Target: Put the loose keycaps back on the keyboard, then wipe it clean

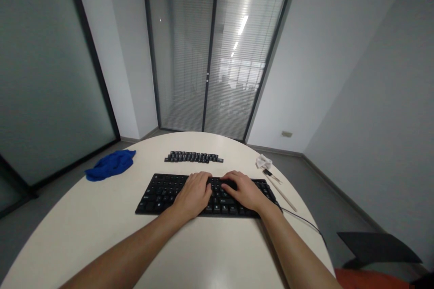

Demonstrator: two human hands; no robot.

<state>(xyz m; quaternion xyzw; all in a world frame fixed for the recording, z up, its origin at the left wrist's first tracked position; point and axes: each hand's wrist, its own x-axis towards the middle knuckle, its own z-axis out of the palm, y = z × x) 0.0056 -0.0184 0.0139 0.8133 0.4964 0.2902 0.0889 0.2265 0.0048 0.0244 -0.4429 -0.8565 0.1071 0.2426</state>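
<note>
A black keyboard (149,194) lies on the pale round table (91,230). My left hand (195,194) rests over its middle, fingers stretched forward to the upper rows and thumb pointing right. To its right, my right hand (244,189) is over the keyboard, fingers bent leftward to the upper keys, thumb apart; whether its fingertips hold anything is too small to tell. Beyond the keyboard, loose black keycaps (193,157) lie in rows.
A blue cloth (111,165) is at the table's left edge. On the right are a crumpled white tissue (263,161), a small dark-headed tool (267,172), a thin stick (283,195) and the keyboard's cable (303,220). A black chair part (378,247) stands lower right.
</note>
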